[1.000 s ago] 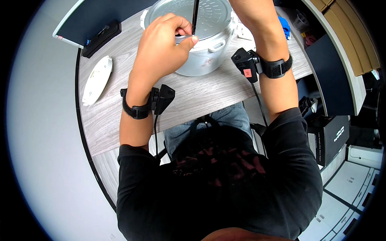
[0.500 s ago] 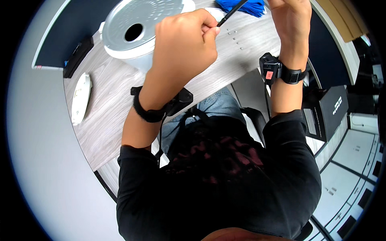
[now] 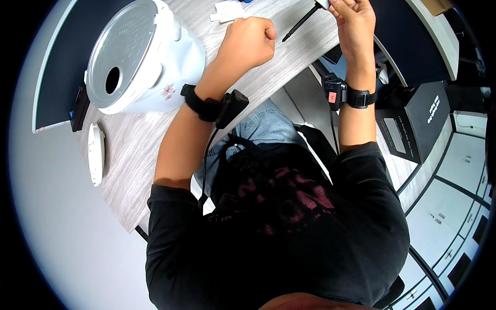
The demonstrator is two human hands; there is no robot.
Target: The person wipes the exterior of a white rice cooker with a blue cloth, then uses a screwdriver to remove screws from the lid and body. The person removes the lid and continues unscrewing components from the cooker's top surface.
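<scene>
My right hand (image 3: 355, 18) holds a screwdriver by its pale handle, which the top edge partly cuts off. The screwdriver's black shaft (image 3: 301, 24) slants down to the left, with its tip above the desk. My left hand (image 3: 250, 42) is closed just left of that tip, apart from it; its curled fingers hide whatever may be in them. Beside my left forearm stands a white round appliance body (image 3: 178, 57), like a rice cooker, with flowers on its side. A grey metal disc (image 3: 132, 41) with a dark round hole covers its top.
A long white curved part (image 3: 96, 155) lies on the wood-grain desk (image 3: 124, 191) at the left. Small white pieces (image 3: 227, 10) lie behind my left hand. A black object (image 3: 79, 111) leans by the partition. A black box (image 3: 413, 124) stands at the right. Both wrists carry strapped devices with cables.
My left hand has come away from the screwdriver shaft it was pinching. The screwdriver now hangs from my right hand alone. The view has shifted, showing more of the appliance's side.
</scene>
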